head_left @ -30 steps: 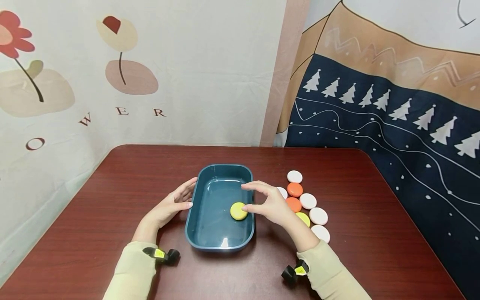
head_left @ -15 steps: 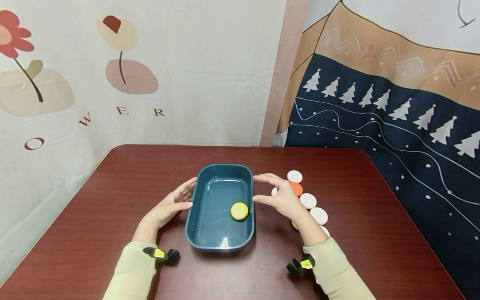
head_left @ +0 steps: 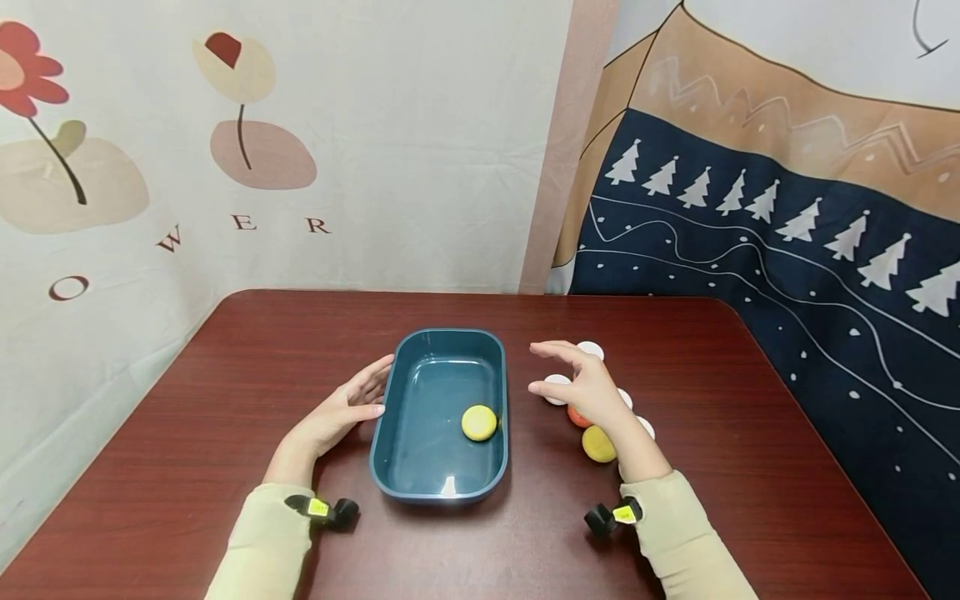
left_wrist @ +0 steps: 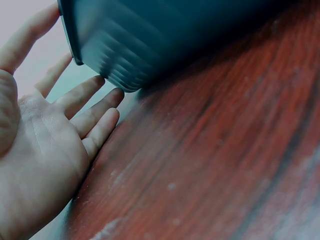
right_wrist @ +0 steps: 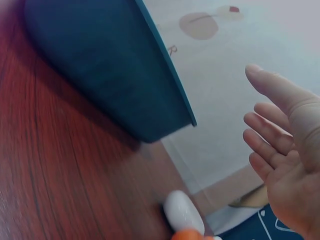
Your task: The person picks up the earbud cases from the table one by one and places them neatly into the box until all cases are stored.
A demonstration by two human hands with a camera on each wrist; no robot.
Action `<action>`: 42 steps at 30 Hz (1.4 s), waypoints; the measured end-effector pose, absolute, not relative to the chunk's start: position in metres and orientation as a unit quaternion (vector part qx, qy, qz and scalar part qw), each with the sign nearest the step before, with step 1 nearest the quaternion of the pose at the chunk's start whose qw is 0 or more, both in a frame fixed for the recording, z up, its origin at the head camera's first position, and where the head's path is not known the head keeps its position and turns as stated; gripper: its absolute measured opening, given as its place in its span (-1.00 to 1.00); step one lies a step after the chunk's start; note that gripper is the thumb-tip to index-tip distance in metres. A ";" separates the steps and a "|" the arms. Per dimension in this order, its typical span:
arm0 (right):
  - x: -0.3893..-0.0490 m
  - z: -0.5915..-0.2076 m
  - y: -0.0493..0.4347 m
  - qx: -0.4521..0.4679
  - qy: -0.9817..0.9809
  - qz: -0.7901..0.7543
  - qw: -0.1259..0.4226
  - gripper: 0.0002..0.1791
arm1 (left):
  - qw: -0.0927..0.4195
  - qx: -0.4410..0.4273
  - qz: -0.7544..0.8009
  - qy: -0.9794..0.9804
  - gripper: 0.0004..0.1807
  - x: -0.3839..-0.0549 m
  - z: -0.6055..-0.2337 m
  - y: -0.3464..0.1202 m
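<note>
A blue rectangular tray (head_left: 442, 471) with rounded corners stands on the table, and one yellow disc (head_left: 479, 423) lies inside it near the right wall. My left hand (head_left: 337, 421) touches the tray's left side with extended fingers, also seen on the left hand (left_wrist: 45, 135) in the left wrist view. To the right of the tray hovers my right hand (head_left: 585, 387), thumb and fingers apart and holding nothing. Under and around it lie loose discs: a white disc (head_left: 557, 390), an orange disc (head_left: 579, 417) and a yellow disc (head_left: 599, 444). Some discs are partly hidden by the hand and forearm.
Another white disc (head_left: 591, 350) lies behind the right hand. The dark red wooden table (head_left: 360, 546) reaches back to a printed cloth (head_left: 435, 167) hanging behind it. Each sleeve cuff carries a small black device, such as the right wrist camera (head_left: 611, 518).
My right hand has let go of the yellow disc in the tray and moved right, over the loose discs. The left hand and tray have stayed in place.
</note>
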State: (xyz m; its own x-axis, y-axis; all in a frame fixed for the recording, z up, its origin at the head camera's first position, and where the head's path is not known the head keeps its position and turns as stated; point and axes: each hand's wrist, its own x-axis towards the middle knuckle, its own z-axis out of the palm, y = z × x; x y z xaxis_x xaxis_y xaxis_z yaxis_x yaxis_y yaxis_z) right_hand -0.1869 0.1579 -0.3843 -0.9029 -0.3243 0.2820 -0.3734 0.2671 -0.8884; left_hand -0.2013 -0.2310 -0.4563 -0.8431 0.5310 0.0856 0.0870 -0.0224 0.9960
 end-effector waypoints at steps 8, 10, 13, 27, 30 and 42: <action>-0.202 -0.409 0.175 0.227 -0.802 0.552 0.019 -0.40 | 0.166 0.222 0.674 0.685 -0.17 -0.200 -0.455 -0.231; -0.203 -0.411 0.178 0.231 -0.802 0.551 0.020 -0.41 | 0.166 0.221 0.674 0.686 -0.17 -0.200 -0.455 -0.231; -0.204 -0.414 0.181 0.228 -0.806 0.546 0.024 -0.41 | 0.165 0.222 0.674 0.685 -0.17 -0.200 -0.455 -0.231; -0.192 -0.395 0.181 0.173 -0.832 0.527 -0.007 -0.44 | 0.163 0.231 0.673 0.684 -0.19 -0.202 -0.457 -0.232; -0.194 -0.401 0.183 0.166 -0.839 0.518 -0.010 -0.44 | 0.162 0.229 0.672 0.686 -0.18 -0.201 -0.457 -0.232; -0.213 -0.440 0.193 0.163 -0.861 0.482 0.000 -0.42 | 0.162 0.224 0.675 0.684 -0.17 -0.201 -0.456 -0.231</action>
State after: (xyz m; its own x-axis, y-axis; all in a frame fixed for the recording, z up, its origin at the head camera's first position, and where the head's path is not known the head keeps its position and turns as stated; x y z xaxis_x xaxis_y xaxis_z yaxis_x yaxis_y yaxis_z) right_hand -0.2127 0.1934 -0.4404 -0.9471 -0.2801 0.1567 -0.2798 0.4817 -0.8304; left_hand -0.2007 -0.2306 -0.4555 -0.8468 0.5257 0.0808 0.0881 -0.0112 0.9960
